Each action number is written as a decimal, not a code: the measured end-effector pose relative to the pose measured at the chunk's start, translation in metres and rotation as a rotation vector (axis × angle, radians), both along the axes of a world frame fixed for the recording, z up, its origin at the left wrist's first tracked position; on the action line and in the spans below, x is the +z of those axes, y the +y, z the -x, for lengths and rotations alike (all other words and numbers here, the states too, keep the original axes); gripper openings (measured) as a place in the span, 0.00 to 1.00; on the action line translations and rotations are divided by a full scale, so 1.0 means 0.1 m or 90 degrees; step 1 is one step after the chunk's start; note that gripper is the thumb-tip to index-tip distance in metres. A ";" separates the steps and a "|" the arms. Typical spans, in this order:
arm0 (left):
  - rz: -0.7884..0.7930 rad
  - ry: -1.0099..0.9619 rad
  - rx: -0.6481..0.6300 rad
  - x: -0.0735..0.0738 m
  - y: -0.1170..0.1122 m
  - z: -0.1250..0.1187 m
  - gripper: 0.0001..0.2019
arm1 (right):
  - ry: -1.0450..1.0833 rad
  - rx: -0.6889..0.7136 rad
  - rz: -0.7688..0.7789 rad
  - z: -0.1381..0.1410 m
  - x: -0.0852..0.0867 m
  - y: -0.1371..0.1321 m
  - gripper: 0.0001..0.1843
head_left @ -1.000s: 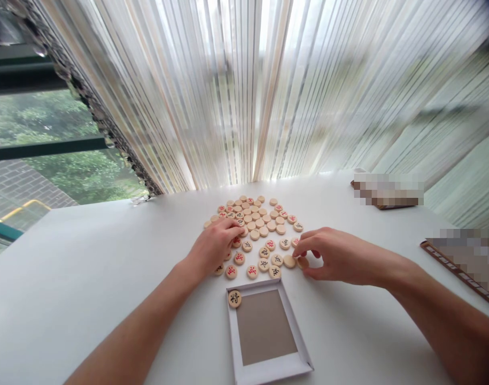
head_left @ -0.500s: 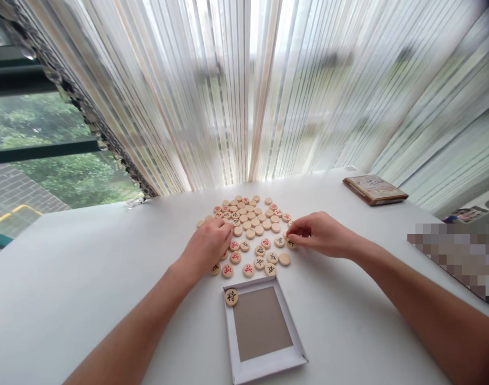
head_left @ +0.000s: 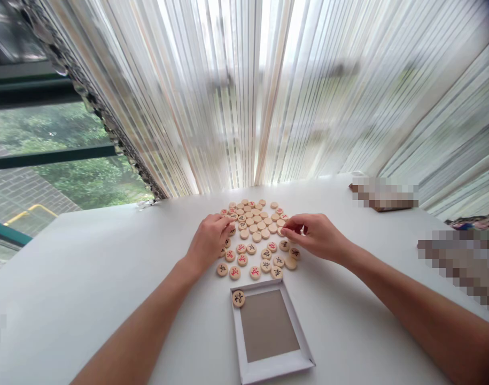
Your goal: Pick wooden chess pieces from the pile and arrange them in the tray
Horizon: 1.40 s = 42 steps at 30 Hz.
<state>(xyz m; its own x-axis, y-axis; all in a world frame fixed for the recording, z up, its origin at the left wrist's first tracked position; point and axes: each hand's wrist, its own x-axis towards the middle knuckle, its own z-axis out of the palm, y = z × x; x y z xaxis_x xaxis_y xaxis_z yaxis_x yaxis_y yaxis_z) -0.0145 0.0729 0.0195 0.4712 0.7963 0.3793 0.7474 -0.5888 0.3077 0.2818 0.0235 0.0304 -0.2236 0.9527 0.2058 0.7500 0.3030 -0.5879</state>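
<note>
Head view, left hand [head_left: 209, 241] draped open over wooden discs [head_left: 255, 225], hiding some, right hand [head_left: 316, 236] pinching half-hidden disc [head_left: 283, 232]

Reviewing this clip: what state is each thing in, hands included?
Xiangqi pieces: spread flat on table, mixed faces up.
Cardboard tray: open, lidless.
Single piece: face up in tray's far-left corner.
Left hand: palm down on spread's left edge.
Right hand: fingertips pinched at spread's right edge.

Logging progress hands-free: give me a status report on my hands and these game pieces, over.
Left hand resting on wooden discs, grip unclear. Right hand fingers pinched on edge disc. Lone disc in white tray, far-left corner.
</note>
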 end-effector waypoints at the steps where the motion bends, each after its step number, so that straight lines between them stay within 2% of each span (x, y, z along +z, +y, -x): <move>1: 0.001 -0.014 0.017 0.03 0.02 0.03 0.14 | -0.011 0.008 0.004 0.03 0.03 0.05 0.15; 4: 0.021 -0.036 0.065 0.17 0.09 0.21 0.15 | -0.064 0.041 0.029 0.13 0.14 0.24 0.12; 7: 0.084 -0.013 0.098 0.34 0.13 0.48 0.13 | -0.130 0.092 0.059 0.21 0.22 0.37 0.08; 11: 0.187 0.033 0.113 0.44 0.09 0.73 0.13 | -0.181 0.125 0.060 0.29 0.20 0.38 0.03; 16: 0.285 0.065 0.075 0.41 0.06 0.67 0.15 | -0.184 0.121 0.041 0.24 0.12 0.36 0.06; 22: 0.335 0.102 0.062 0.53 0.06 0.75 0.19 | -0.099 0.083 0.083 0.09 0.12 0.41 0.07; 29: 0.330 0.133 0.014 0.50 -0.02 0.74 0.08 | 0.000 0.067 0.129 -0.02 0.02 0.54 0.09; 34: 0.302 0.131 0.016 0.48 -0.02 0.69 0.09 | -0.013 0.057 0.023 0.06 -0.01 0.51 0.08; 39: 0.294 0.113 0.017 0.51 -0.01 0.68 0.13 | -0.073 0.154 -0.060 0.23 -0.09 0.45 0.10; 42: 0.286 0.104 0.023 0.49 0.01 0.68 0.14 | -0.119 0.179 -0.083 0.28 -0.12 0.43 0.10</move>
<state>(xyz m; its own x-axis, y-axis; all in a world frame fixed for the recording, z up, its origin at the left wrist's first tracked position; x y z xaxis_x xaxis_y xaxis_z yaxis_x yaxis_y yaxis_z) -0.0830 0.0734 0.0681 0.4651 0.8813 -0.0834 0.8247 -0.3971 0.4027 0.2541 0.0670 0.0179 -0.5185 0.8172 0.2518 0.7174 0.5760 -0.3920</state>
